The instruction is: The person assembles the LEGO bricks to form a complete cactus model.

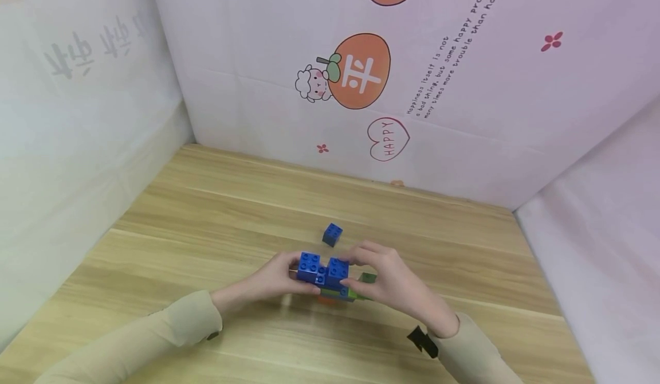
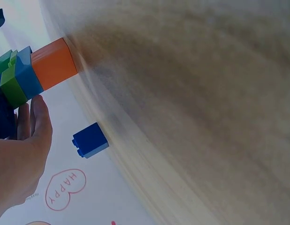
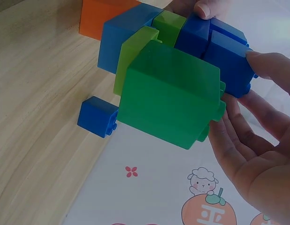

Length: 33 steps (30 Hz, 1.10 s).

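While both hands steady it, the block stack point(image 1: 330, 281) sits at 6 o'clock on the wooden table point(image 1: 216, 212). Left hand point(image 1: 270, 281) grips its 9 o'clock side, fingers curled onto the blue bricks; right hand point(image 1: 392, 281) pinches the 3 o'clock side, thumb and fingers clamped on blue and green pieces. Loose blue brick point(image 1: 332, 234) lies near, at 12 o'clock, apart from the stack. Judged step: seating the top bricks. Next move likely needs one hand freed for the loose brick, studs aligned.
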Motion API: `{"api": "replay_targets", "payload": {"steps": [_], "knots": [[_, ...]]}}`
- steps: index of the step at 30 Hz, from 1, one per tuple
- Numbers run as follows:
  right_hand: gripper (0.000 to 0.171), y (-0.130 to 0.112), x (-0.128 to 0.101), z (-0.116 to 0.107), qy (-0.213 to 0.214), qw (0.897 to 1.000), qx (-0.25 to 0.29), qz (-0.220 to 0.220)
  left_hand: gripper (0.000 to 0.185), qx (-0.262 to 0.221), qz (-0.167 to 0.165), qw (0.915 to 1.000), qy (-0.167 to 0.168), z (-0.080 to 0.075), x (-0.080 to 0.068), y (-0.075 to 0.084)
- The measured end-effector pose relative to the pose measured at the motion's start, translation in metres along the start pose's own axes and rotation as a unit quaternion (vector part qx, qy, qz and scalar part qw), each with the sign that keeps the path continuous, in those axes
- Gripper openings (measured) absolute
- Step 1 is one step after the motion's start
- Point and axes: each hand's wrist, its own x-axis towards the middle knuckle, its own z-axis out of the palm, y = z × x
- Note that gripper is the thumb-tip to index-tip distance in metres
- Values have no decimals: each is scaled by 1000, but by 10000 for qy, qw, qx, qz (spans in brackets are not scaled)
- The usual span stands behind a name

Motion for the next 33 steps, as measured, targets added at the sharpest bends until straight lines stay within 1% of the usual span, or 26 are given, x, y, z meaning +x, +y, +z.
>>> {"api": "replay_targets", "payload": {"steps": [10, 18, 23, 33], "knots": [[32, -2, 3, 1, -9, 10000, -4, 4, 49, 18, -21, 10000, -5, 0, -1, 1], [31, -2, 3, 3, 36, 9999, -35, 145, 49, 77, 36, 10000, -30, -1, 1, -3], [30, 0, 2, 3, 40, 9997, -17, 221, 49, 139, 14, 9999, -30, 0, 2, -1], [31, 1, 2, 3, 65, 9999, 43, 119, 49, 145, -17, 9999, 1, 0, 1, 2]]}}
